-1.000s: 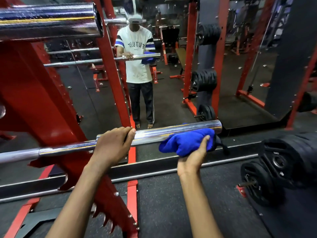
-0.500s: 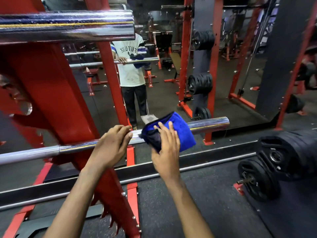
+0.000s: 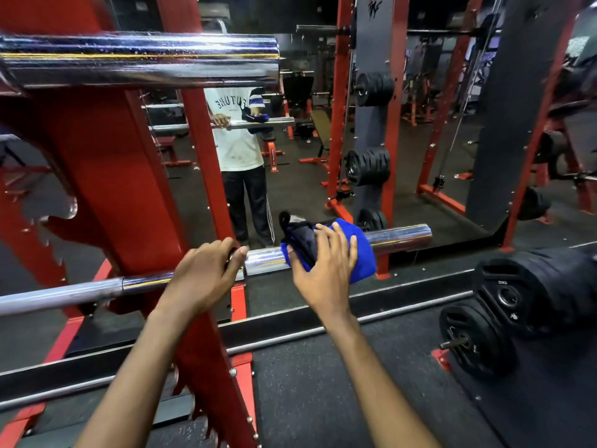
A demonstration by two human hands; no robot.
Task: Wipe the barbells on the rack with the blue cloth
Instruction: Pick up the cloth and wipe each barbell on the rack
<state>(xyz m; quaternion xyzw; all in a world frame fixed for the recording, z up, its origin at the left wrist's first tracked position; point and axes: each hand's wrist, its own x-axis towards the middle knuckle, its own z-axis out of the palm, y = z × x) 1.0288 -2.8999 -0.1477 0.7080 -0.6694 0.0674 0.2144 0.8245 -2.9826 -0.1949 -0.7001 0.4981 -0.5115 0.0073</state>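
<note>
The blue cloth [image 3: 361, 253] is soft, floppy and basically weightless, bunched over the chrome sleeve of the lower barbell [image 3: 400, 236] at centre frame. The right hand [image 3: 326, 270] is wrapped over it, grip closed on cloth and bar together. The bar itself looks heavy, rigid and slick (polished chrome, so I'd guess bare skin slides), so the left hand [image 3: 200, 279], grip curled round the shaft just left of the cloth beside the red rack [image 3: 106, 176], seems the right steadying hold.
</note>
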